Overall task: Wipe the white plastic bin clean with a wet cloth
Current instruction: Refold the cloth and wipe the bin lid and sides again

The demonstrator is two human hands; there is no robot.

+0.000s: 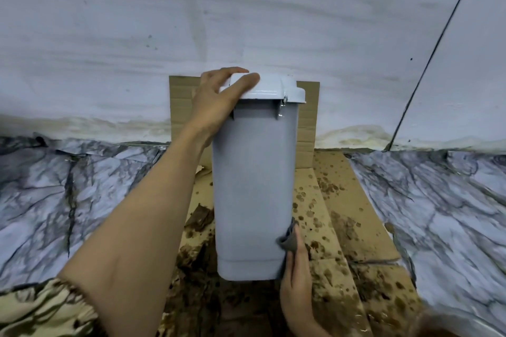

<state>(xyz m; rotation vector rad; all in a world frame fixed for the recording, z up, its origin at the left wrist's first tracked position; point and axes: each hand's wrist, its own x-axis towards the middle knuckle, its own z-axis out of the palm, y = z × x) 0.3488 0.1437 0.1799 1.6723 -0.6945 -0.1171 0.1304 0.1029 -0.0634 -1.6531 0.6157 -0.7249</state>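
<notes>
Marble-patterned sheeting covers the floor on both sides, and down the middle lies flattened cardboard, spattered and smeared with brown muck. Nearest to me, the person's right hand reaches in from below with its thumb up, holding a dark grey cloth pressed against the lower right corner of the white plastic bin; how its fingers lie behind the bin I cannot tell. The bin stands upright in the middle of the cardboard, its near face looking mostly clean. Higher and farther off, the left hand comes in on a bare forearm from a patterned sleeve and grips the white lid, fingers curled over its near left edge, steadying the bin. Behind it another cardboard panel leans against a pale wall that is stained along its foot. The risk, as I judge it, is the dirty ground: if the cloth sweeps too low it may pick up the brown mess and smear it back onto the plastic. A hard push low on the right side could also tip or slide the tall, light bin, should the grip on the lid slacken.
</notes>
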